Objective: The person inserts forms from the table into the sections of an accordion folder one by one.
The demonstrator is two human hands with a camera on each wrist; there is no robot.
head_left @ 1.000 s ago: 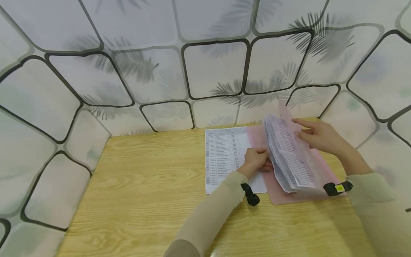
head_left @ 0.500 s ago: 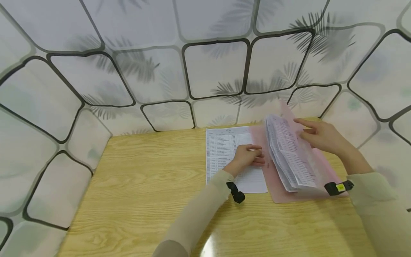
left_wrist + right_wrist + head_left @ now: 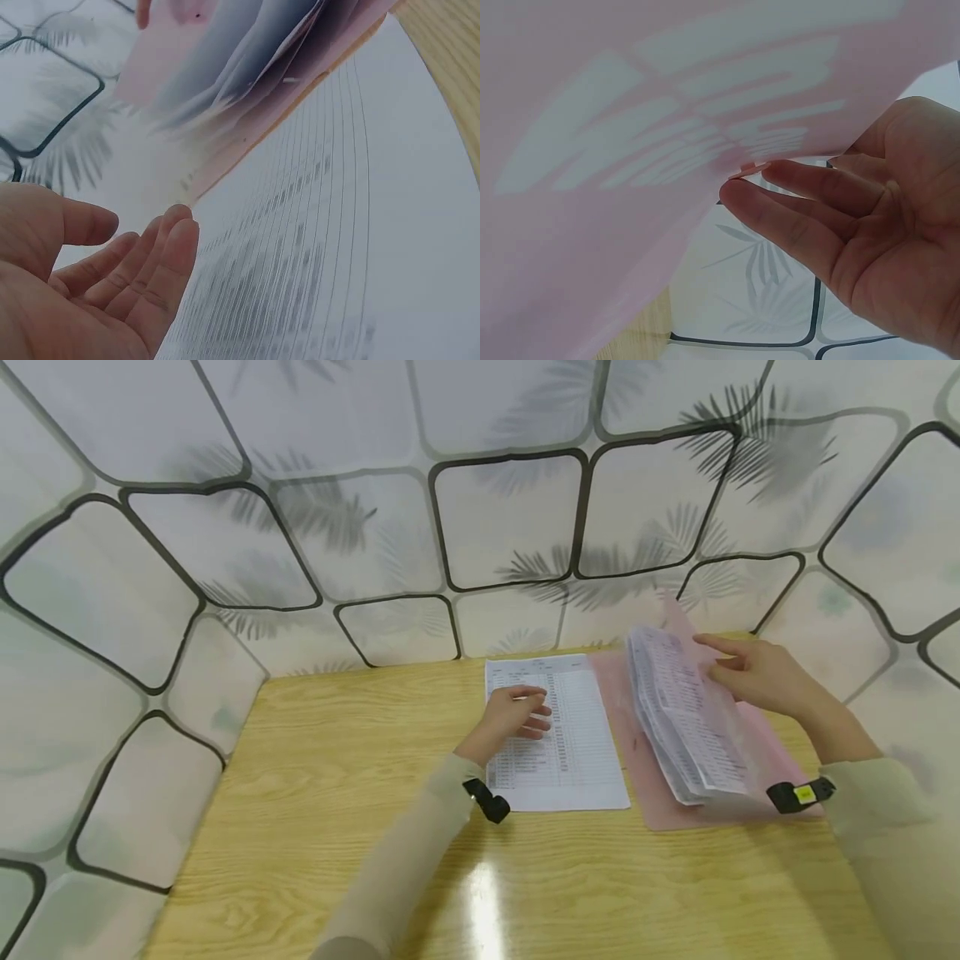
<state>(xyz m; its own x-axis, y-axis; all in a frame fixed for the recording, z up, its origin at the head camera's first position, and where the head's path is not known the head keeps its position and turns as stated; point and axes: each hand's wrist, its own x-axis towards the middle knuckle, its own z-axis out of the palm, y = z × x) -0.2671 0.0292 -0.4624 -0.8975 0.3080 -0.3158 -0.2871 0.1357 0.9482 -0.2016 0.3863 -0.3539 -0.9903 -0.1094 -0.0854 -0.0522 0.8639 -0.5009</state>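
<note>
A pink translucent plastic folder (image 3: 647, 785) lies at the right of the table, its cover raised at a slant. My right hand (image 3: 761, 678) pinches the upper edge of that cover; the right wrist view shows thumb and fingertips meeting at the cover's edge (image 3: 652, 247). Inside, a thick stack of printed sheets (image 3: 678, 706) leans with the cover, the leaves slightly fanned. To the folder's left, a printed table sheet (image 3: 588, 764) lies flat. Over it is my left hand (image 3: 516, 714), fingers loosely bent with nothing between them, as the left wrist view confirms.
The wood-grain table (image 3: 360, 793) stretches to the left and front. A patterned wall covering (image 3: 502, 518) rises right behind the table's back edge and along both sides. Each wrist carries a black strap camera (image 3: 487, 800).
My left hand has left the folder's left side and moved left over the printed sheet, its fingers loosening. My right hand still holds the cover raised, nearly unmoved.
</note>
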